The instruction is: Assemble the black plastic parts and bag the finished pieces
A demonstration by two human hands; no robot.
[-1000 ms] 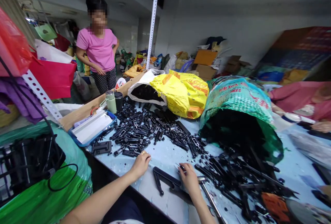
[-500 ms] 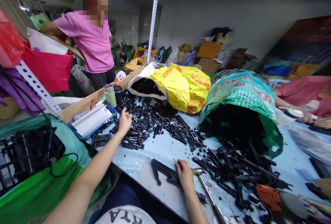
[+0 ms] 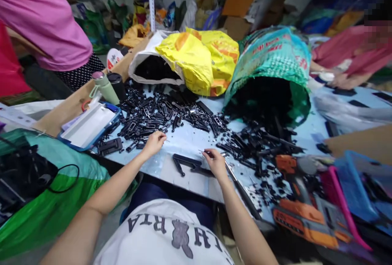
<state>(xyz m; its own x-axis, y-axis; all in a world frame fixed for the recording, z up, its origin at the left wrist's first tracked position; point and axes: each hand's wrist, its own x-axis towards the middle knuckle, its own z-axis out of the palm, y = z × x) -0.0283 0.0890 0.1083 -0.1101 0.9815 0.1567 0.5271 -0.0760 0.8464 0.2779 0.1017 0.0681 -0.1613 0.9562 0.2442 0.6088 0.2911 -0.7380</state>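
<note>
My left hand [image 3: 154,144] is closed in a pinch above the blue tabletop, just in front of the pile of small black parts [image 3: 150,114]. A tiny thin piece, too small to name, shows at its fingertips. My right hand [image 3: 215,162] pinches a thin metal pin [image 3: 201,151] pointing left. Below and beside that hand lies a black hinged arm [image 3: 186,159], partly hidden by it, on a pale board [image 3: 174,178]. Right of the hand lies a hammer [image 3: 241,189] with a dark grip; its head is mostly hidden.
An open green sack [image 3: 269,52] spills black parts [image 3: 260,146] onto the table. Yellow sacks [image 3: 199,61] lie behind. Left stand a blue tray [image 3: 118,120] and a green bottle [image 3: 105,87]. An orange power tool [image 3: 303,216] sits right. Two other people are near the table.
The view has tilted down and shifted. My left hand has come back from the parts pile toward my right hand, its fingers now pinched. My right hand has lifted off the hinged arm, holding the pin.
</note>
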